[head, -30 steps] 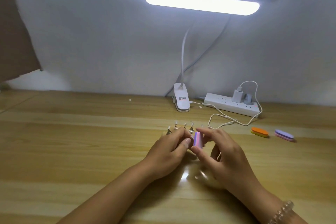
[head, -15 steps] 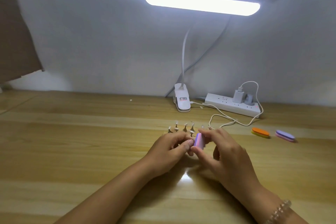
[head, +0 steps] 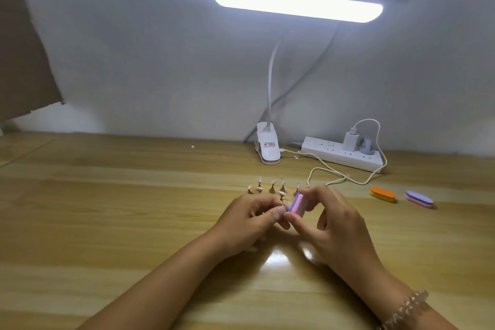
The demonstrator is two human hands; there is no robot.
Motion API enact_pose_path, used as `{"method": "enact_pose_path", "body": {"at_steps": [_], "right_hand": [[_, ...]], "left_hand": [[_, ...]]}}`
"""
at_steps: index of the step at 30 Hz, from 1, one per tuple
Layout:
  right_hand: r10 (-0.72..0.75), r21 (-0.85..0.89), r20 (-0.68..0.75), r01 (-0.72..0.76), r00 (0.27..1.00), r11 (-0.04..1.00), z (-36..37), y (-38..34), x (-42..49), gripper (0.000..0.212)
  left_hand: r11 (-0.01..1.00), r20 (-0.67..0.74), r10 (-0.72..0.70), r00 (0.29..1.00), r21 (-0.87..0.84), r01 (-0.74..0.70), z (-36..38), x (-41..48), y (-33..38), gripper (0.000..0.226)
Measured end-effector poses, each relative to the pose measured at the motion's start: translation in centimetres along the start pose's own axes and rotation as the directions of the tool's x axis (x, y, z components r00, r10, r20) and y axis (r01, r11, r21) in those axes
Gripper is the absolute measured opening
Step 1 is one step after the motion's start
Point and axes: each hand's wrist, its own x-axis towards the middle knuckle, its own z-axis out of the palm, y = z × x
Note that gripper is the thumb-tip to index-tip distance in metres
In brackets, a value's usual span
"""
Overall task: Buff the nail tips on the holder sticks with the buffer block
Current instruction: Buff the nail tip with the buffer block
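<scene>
Both hands meet mid-table (head: 112, 222), close to the viewer. R hand (head: 334, 225) has the buffer block (head: 297, 205): pink w/ a purple face, tilted on edge. It's clamped btwn the thumb underneath and the fingertips (head: 308, 193) on top.

L hand (head: 249, 218) sits at 9 o'clock of the block. Its fingers are curled in tight, and the thumb tip is right up against the block's near end. Can't tell what it's pinching, too small and hidden.

The row of holder sticks (head: 272, 189) stands upright on the wood at 12 o'clock of the L hand, just beyond the knuckles, w/ small nail tips on top.

Out at 3 o'clock, well apart from the hands, lie an orange buffer (head: 383, 194) and a purple buffer (head: 419, 198), side by side but not touching.

At 12 o'clock by the wall is the lamp clip (head: 267, 149), w/ the lit lamp bar (head: 297, 2) overhead. The power strip (head: 340, 155) is at 1 o'clock, a white charger plugged in. There's a bead bracelet (head: 404, 308) on the R wrist.
</scene>
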Motion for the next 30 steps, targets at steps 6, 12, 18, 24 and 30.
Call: {"method": "enact_pose_path", "body": {"at_steps": [6, 12, 18, 24, 30], "right_hand": [[-0.072, -0.032, 0.056, 0.074, 0.996, 0.997, 0.26, -0.34, -0.41, 0.038], [-0.099, -0.070, 0.110, 0.108, 0.989, 0.992, 0.14, -0.66, -0.74, 0.043], [-0.032, -0.082, 0.076, 0.039, 0.997, 0.996, 0.04, -0.43, -0.58, 0.040], [-0.020, -0.069, 0.056, 0.024, 0.998, 0.997, 0.01, -0.50, -0.31, 0.039], [-0.045, -0.064, 0.115, 0.053, 0.992, 0.997, 0.07, -0.81, -0.54, 0.038]], "left_hand": [[0.999, -0.021, -0.028, 0.999, -0.030, 0.027, -0.05, 0.07, -0.07, 0.018], [0.991, -0.051, -0.048, 0.998, -0.127, 0.041, 0.17, 0.19, -0.01, 0.017], [0.997, -0.036, -0.018, 0.999, -0.072, 0.016, 0.16, 0.18, -0.20, 0.018], [0.999, -0.055, -0.008, 0.998, -0.052, 0.005, 0.15, 0.34, -0.40, 0.019], [0.998, -0.042, -0.023, 0.999, -0.053, 0.021, 0.23, 0.29, -0.65, 0.020]]}}
